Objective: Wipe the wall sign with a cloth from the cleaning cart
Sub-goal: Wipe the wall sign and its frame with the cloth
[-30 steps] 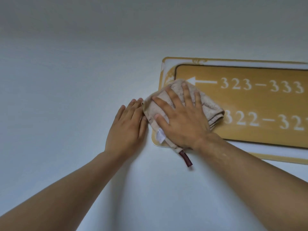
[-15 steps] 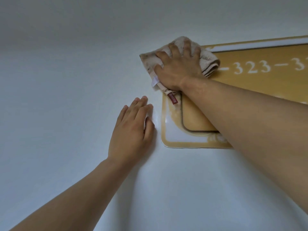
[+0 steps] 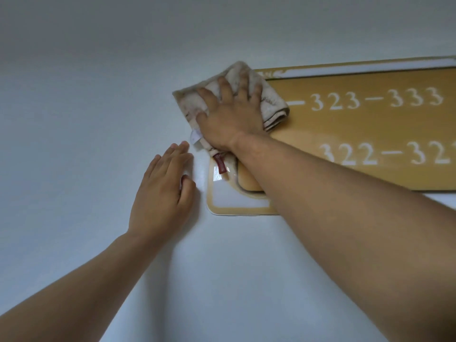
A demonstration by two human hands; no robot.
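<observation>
Pale, bare wall (image 3: 86, 119) fills most of the view, darker toward the top. Mounted on it at the right is the gold wall sign (image 3: 370, 124), a long plate with a white border band and rounded corners, carrying white numbers in two rows: "323–333" above and "322–32" below (the rest runs off the right edge).

A beige cloth (image 3: 269, 99), folded and marked with brownish stains, lies flat over the sign's upper left corner, spilling a little onto the wall beyond the sign's left edge. The right hand (image 3: 229, 119) presses down on it with the palm, its fingers (image 3: 225, 88) spread apart and flat across the fabric, not curled around it. A white tag (image 3: 195, 137) and a red tag (image 3: 220, 164) hang from the cloth's lower edge, the red one over the sign's left border.

The left hand (image 3: 161, 196) rests flat on the wall just beside the sign's lower left corner, fingers straight and held close together, holding nothing. Both forearms are bare.
</observation>
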